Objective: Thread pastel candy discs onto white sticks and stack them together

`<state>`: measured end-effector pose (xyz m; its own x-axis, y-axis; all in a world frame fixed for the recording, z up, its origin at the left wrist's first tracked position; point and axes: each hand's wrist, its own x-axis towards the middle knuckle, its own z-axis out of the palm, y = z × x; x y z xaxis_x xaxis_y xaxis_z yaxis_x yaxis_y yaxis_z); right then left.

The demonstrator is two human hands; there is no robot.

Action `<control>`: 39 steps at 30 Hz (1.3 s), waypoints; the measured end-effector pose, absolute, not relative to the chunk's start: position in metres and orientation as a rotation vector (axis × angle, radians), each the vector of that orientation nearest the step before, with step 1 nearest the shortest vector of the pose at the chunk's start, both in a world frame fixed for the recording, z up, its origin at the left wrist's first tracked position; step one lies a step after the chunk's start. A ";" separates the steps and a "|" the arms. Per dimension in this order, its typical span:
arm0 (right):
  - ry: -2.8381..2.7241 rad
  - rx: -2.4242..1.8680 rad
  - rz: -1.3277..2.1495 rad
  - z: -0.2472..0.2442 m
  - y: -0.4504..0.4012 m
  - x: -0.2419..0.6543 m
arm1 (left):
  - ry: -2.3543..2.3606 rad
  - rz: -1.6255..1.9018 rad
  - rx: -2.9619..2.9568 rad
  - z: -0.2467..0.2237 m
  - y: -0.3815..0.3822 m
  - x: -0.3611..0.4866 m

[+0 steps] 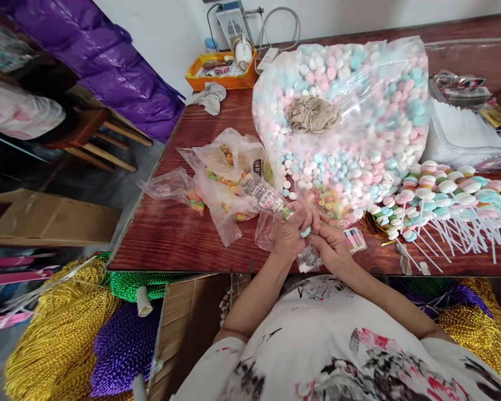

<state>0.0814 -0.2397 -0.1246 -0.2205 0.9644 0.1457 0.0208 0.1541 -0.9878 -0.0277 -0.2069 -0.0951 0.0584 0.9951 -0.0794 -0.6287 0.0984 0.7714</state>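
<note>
The dark red, wood-grained surface (150, 239) is running along a white wall (167, 33) and is carrying bagged and loose parts. At its near edge, the left grip (291, 231) is pinching a small pale blue disc (305, 231), which is showing at the fingertips. The right grip (334, 248) is curling its fingers close beside the disc; whether it is pinching anything cannot be told.

Handling note: the disc is appearing light, smooth and rounded, and is probably offering little friction. Its firmness is remaining uncertain, so hard pressure may be risking a dent or chip. Finger pads placed on opposite sides of the rim should be giving the safest hold.

Just below the hands, a small printed packet (309, 260) is lying near the surface edge. To the left, crinkled translucent bags (229, 184) are holding small multicoloured pieces. Beyond the hands, a large, thin, glossy plastic bag (379, 106) is containing many rounded pink, white and blue pieces; a rumpled beige cloth (313, 114) is resting on it. To the right, stacked pastel discs on slender white sticks (455, 195) are lying in a heap. Behind them, a clear plastic box (451, 159) is holding flat white items. At the far left, an orange tray (234, 82) is standing near the wall.
</note>
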 end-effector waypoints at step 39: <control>-1.976 -1.093 0.349 -0.129 -0.234 0.114 | 0.749 1.547 0.211 -0.087 -0.193 -0.070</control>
